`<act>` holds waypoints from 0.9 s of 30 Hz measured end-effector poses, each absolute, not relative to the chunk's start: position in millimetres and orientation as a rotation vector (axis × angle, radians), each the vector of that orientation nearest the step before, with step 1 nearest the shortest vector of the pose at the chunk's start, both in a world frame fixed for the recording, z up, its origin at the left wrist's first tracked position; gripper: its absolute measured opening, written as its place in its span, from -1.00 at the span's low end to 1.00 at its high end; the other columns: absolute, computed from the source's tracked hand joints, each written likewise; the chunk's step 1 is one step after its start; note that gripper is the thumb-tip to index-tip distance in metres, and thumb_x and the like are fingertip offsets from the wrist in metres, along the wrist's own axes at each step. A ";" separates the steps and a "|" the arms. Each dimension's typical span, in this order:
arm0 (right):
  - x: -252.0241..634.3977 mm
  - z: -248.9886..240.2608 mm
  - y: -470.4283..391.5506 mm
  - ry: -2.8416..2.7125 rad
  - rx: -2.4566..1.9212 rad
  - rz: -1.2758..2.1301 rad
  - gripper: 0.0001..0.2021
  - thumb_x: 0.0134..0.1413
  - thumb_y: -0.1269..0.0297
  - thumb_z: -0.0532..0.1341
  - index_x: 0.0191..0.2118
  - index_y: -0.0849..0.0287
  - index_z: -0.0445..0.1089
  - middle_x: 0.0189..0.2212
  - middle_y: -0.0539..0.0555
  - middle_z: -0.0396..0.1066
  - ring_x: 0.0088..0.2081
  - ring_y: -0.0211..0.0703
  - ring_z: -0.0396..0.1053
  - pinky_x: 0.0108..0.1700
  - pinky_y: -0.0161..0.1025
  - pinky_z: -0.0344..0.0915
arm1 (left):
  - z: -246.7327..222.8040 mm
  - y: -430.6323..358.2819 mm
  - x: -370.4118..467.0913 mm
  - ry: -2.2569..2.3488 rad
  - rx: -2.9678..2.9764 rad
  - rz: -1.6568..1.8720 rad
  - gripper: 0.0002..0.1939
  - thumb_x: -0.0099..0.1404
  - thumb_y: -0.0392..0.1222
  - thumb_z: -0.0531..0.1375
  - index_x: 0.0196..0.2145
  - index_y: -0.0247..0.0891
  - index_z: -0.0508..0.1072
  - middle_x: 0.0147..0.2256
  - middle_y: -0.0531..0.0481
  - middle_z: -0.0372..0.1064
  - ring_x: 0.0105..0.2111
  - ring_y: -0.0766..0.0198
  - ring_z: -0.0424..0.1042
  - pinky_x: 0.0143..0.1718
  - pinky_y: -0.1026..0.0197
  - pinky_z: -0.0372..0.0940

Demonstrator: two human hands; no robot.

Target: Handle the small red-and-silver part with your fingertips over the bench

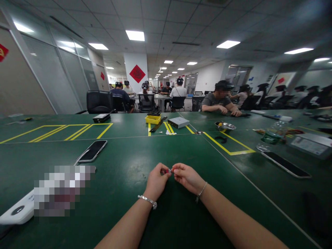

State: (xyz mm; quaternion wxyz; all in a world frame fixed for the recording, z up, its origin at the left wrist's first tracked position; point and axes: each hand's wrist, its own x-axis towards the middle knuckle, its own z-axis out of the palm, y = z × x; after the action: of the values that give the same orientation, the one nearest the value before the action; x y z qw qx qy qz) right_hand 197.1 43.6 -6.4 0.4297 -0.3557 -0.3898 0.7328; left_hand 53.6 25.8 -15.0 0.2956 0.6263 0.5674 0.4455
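Both hands meet above the green table (124,193), near the middle of the view. My left hand (158,180) is closed round a small red object (164,171), most of which its fingers hide. Just to the right, my right hand (187,176) has thumb and fingertips pinched at a small shiny part (169,170) at the end of the red object. What exactly the right fingertips hold is too small to make out. A silver bracelet circles each wrist.
A phone (93,150) lies to the left, near a white device (20,209). Another phone (285,164) and a plastic bottle (272,135) are at the right. Farther back are a yellow tray (153,119), a grey box (178,122), a metal bowl (225,126) and a seated person.
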 end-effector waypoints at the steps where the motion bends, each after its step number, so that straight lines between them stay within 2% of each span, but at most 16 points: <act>1: 196.9 -6.0 43.3 -0.979 -0.894 1.831 -0.81 -0.32 0.43 0.27 -0.44 0.25 0.30 -0.51 -0.02 0.33 -0.55 -0.45 0.23 -0.44 -0.41 0.17 | -14.9 25.8 53.6 1.505 1.666 1.190 -0.88 -0.02 -0.16 0.11 -0.49 -0.24 0.31 -0.52 0.12 0.26 -0.47 0.39 0.25 -0.41 0.34 0.11; 7: 193.8 -1.1 41.1 -1.019 -0.952 1.816 -0.79 -0.15 0.20 0.18 -0.49 0.28 0.30 -0.67 -0.06 0.23 -0.63 -0.45 0.17 -0.53 -0.41 0.12 | -15.4 25.5 53.5 1.511 1.627 1.181 -0.66 0.11 0.05 -0.06 -0.54 -0.27 0.28 -0.60 0.11 0.21 -0.56 0.39 0.21 -0.51 0.33 0.08; 11: 193.6 -1.2 40.7 -1.041 -0.959 1.816 -0.80 -0.15 0.21 0.18 -0.50 0.28 0.30 -0.66 -0.05 0.24 -0.62 -0.44 0.18 -0.52 -0.41 0.13 | -15.4 24.7 53.6 1.434 1.565 1.115 -0.50 0.16 0.10 -0.21 -0.64 -0.29 0.25 -0.68 0.08 0.20 -0.64 0.39 0.21 -0.55 0.32 0.08; 14: 194.8 -4.7 41.5 -1.051 -0.927 1.822 -0.84 -0.17 0.27 0.20 -0.45 0.27 0.30 -0.60 -0.02 0.30 -0.58 -0.43 0.22 -0.48 -0.40 0.16 | -15.0 24.7 53.8 1.427 1.540 1.075 -0.47 0.16 0.11 -0.23 -0.66 -0.29 0.27 -0.71 0.08 0.19 -0.67 0.39 0.20 -0.57 0.32 0.08; 17: 196.0 -8.6 43.0 -1.026 -0.906 1.834 -0.83 -0.23 0.37 0.24 -0.39 0.26 0.30 -0.48 0.03 0.36 -0.54 -0.43 0.24 -0.44 -0.39 0.18 | -14.9 25.8 53.9 1.438 1.610 1.112 -0.54 0.16 0.08 -0.17 -0.59 -0.28 0.31 -0.63 0.07 0.26 -0.60 0.38 0.24 -0.53 0.33 0.08; 20: 195.5 -10.3 44.5 -0.955 -0.929 1.789 -0.81 -0.27 0.42 0.25 -0.40 0.25 0.30 -0.48 0.01 0.36 -0.56 -0.45 0.22 -0.44 -0.40 0.19 | -15.4 27.0 54.0 1.477 1.653 1.171 -0.68 0.11 0.03 -0.03 -0.54 -0.26 0.31 -0.57 0.10 0.27 -0.54 0.39 0.24 -0.49 0.34 0.08; 23: 194.2 -9.9 45.3 -0.918 -0.956 1.746 -0.86 -0.21 0.35 0.23 -0.43 0.25 0.30 -0.55 -0.01 0.33 -0.59 -0.45 0.20 -0.48 -0.41 0.18 | -16.2 27.5 54.1 1.486 1.645 1.220 -0.82 0.02 -0.07 0.08 -0.50 -0.25 0.31 -0.55 0.12 0.27 -0.50 0.39 0.24 -0.45 0.34 0.10; 27: 194.4 -8.3 44.9 -0.923 -0.935 1.768 -0.85 -0.16 0.27 0.20 -0.46 0.25 0.30 -0.56 -0.01 0.31 -0.56 -0.43 0.22 -0.47 -0.41 0.18 | -16.9 27.3 54.1 1.477 1.664 1.241 -0.90 -0.03 -0.18 0.13 -0.52 -0.24 0.29 -0.53 0.13 0.27 -0.48 0.40 0.24 -0.42 0.34 0.11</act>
State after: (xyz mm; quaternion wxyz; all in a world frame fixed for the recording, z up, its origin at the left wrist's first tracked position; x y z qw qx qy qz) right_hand 194.4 44.9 -8.3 0.4524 -0.3785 -0.3739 0.7157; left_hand 54.1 27.3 -16.9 0.2927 0.6246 0.5545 0.4657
